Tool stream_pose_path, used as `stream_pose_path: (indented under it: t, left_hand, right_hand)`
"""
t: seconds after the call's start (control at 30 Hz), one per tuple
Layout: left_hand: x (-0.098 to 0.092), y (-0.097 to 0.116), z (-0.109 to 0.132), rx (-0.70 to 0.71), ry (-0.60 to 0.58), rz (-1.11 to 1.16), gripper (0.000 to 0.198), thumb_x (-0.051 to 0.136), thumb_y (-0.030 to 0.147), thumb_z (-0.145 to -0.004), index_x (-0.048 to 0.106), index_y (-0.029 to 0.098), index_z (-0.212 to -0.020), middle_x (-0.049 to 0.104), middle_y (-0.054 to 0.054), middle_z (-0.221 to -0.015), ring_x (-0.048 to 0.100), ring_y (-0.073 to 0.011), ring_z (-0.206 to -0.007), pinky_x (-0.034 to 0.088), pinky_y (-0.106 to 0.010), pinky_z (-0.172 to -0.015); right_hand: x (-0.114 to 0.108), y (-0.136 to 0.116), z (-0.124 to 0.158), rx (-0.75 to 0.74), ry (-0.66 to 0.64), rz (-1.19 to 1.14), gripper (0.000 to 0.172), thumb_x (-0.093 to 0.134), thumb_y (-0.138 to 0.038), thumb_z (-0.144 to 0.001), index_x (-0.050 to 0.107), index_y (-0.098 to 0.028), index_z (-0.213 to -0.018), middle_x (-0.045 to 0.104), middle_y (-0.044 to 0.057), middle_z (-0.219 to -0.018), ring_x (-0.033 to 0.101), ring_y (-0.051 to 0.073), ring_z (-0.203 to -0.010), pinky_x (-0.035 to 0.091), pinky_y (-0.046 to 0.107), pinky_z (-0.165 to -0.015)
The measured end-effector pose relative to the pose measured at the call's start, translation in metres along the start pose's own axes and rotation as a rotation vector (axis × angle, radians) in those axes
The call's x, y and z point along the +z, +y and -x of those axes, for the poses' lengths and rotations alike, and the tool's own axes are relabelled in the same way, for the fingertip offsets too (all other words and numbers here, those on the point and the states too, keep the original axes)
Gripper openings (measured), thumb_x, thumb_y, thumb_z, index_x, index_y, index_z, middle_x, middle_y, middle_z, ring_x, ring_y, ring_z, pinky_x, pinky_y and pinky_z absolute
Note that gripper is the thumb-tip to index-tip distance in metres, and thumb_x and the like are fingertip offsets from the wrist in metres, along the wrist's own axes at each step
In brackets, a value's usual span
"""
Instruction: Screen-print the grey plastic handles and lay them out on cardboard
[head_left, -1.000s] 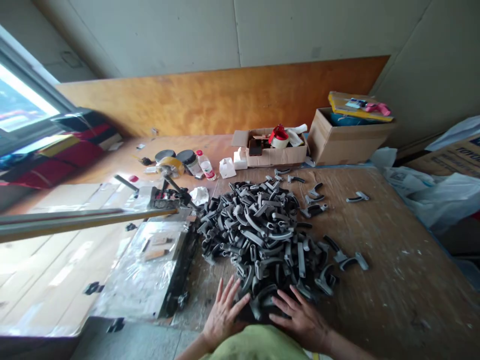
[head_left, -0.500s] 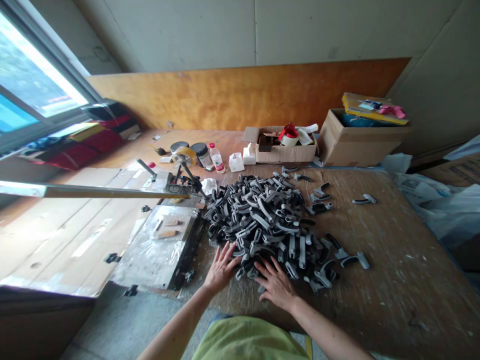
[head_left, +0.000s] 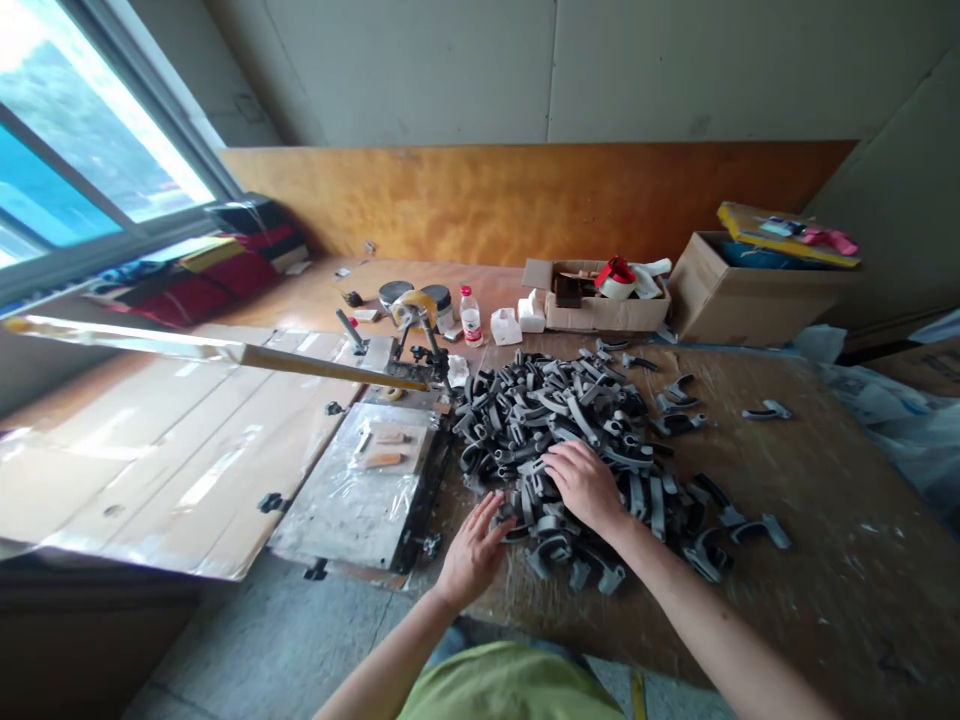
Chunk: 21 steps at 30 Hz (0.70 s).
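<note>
Your pile of grey-and-black handles [head_left: 585,415] sits just right of the plastic-covered board [head_left: 330,520]. They look like stiff, light plastic, probably tough, maybe slick; I'd grab one mid-stem, since the curved ends likely snag. Your left hand [head_left: 474,550], nearer the board, is loose, fingers out at the pile's edge. Your right hand [head_left: 585,485], farther from the board, curls over the handles; can't tell if it's gripping one.
</note>
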<state>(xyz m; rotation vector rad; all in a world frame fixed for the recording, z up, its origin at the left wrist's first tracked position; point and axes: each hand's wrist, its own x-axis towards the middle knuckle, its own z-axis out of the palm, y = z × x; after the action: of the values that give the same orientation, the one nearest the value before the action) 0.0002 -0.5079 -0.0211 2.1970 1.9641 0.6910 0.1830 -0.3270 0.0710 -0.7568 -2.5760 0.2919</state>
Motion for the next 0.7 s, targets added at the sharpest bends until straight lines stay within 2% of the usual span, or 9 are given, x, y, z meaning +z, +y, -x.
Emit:
stream_pose_path:
  t: [0.07, 0.13, 0.2, 0.27, 0.37, 0.47, 0.53, 0.6, 0.7]
  left_hand:
    - [-0.019, -0.012, 0.010, 0.032, 0.038, 0.042, 0.042, 0.051, 0.012, -0.087, 0.061, 0.024, -0.127, 0.043, -0.013, -0.152, 0.036, -0.0268, -0.143, 0.046, -0.050, -0.109]
    - [-0.042, -0.033, 0.024, 0.049, 0.085, 0.071, 0.037, 0.048, 0.014, -0.090, 0.063, 0.022, -0.123, 0.046, -0.012, -0.151, 0.039, -0.0253, -0.142, 0.047, -0.046, -0.108]
    - [-0.070, -0.066, 0.046, 0.012, 0.158, 0.092, 0.033, 0.048, 0.016, -0.092, 0.065, 0.024, -0.119, 0.051, -0.011, -0.147, 0.045, -0.0244, -0.138, 0.049, -0.043, -0.107]
    - [-0.100, -0.112, 0.076, -0.088, 0.263, 0.113, 0.030, 0.048, 0.019, -0.093, 0.066, 0.026, -0.116, 0.056, -0.010, -0.141, 0.052, -0.0238, -0.132, 0.050, -0.042, -0.104]
    - [-0.145, -0.198, 0.132, -0.409, 0.443, 0.164, 0.026, 0.050, 0.029, -0.093, 0.066, 0.026, -0.114, 0.055, -0.010, -0.141, 0.056, -0.0260, -0.126, 0.050, -0.043, -0.102]
    - [-0.177, -0.283, 0.190, -0.986, 0.576, 0.126, 0.038, 0.054, 0.044, -0.087, 0.063, 0.022, -0.116, 0.043, -0.015, -0.150, 0.048, -0.0355, -0.132, 0.045, -0.052, -0.103]
    - [-0.184, -0.328, 0.220, -1.378, 0.599, 0.066, 0.052, 0.063, 0.049, -0.078, 0.059, 0.022, -0.122, 0.040, -0.019, -0.150, 0.043, -0.0420, -0.134, 0.041, -0.059, -0.103]
    - [-0.181, -0.356, 0.240, -1.603, 0.575, 0.108, 0.067, 0.070, 0.049, -0.069, 0.052, 0.024, -0.128, 0.045, -0.019, -0.144, 0.046, -0.0436, -0.131, 0.041, -0.060, -0.101]
    - [-0.165, -0.370, 0.249, -1.635, 0.546, 0.239, 0.076, 0.071, 0.046, -0.066, 0.042, 0.025, -0.134, 0.056, -0.015, -0.130, 0.056, -0.0395, -0.122, 0.047, -0.053, -0.097]
  right_hand:
    - [0.018, -0.018, -0.035, -0.014, -0.125, 0.139, 0.021, 0.052, -0.018, -0.090, 0.069, -0.020, -0.103, 0.067, 0.011, -0.106, 0.054, 0.027, -0.108, 0.044, 0.042, -0.092]
    - [0.041, -0.034, -0.058, 0.022, -0.241, 0.299, 0.022, 0.053, -0.011, -0.085, 0.067, -0.018, -0.101, 0.066, 0.013, -0.102, 0.053, 0.028, -0.104, 0.041, 0.042, -0.088]
    - [0.060, -0.044, -0.071, 0.093, -0.297, 0.435, 0.027, 0.050, -0.005, -0.084, 0.066, -0.017, -0.102, 0.066, 0.014, -0.100, 0.053, 0.028, -0.101, 0.037, 0.041, -0.086]
    - [0.071, -0.049, -0.075, 0.146, -0.316, 0.522, 0.030, 0.047, -0.002, -0.084, 0.066, -0.017, -0.102, 0.066, 0.013, -0.099, 0.053, 0.027, -0.100, 0.035, 0.041, -0.087]
    - [0.070, -0.055, -0.073, 0.184, -0.310, 0.589, 0.028, 0.047, -0.002, -0.085, 0.065, -0.018, -0.098, 0.068, 0.010, -0.097, 0.054, 0.025, -0.100, 0.033, 0.040, -0.089]
    - [0.066, -0.071, -0.069, 0.238, -0.243, 0.581, 0.021, 0.048, -0.006, -0.088, 0.065, -0.017, -0.094, 0.067, 0.010, -0.095, 0.056, 0.025, -0.097, 0.036, 0.037, -0.084]
    - [0.074, -0.091, -0.074, 0.256, -0.164, 0.480, 0.016, 0.049, -0.015, -0.093, 0.065, -0.017, -0.096, 0.067, 0.010, -0.094, 0.058, 0.024, -0.094, 0.040, 0.035, -0.080]
    - [0.092, -0.119, -0.087, 0.225, -0.094, 0.309, 0.018, 0.047, -0.021, -0.096, 0.064, -0.017, -0.102, 0.066, 0.009, -0.099, 0.060, 0.022, -0.093, 0.044, 0.034, -0.081]
    - [0.136, -0.162, -0.120, 0.131, -0.056, 0.094, 0.020, 0.046, -0.022, -0.098, 0.063, -0.019, -0.107, 0.064, 0.007, -0.106, 0.061, 0.019, -0.094, 0.047, 0.031, -0.084]
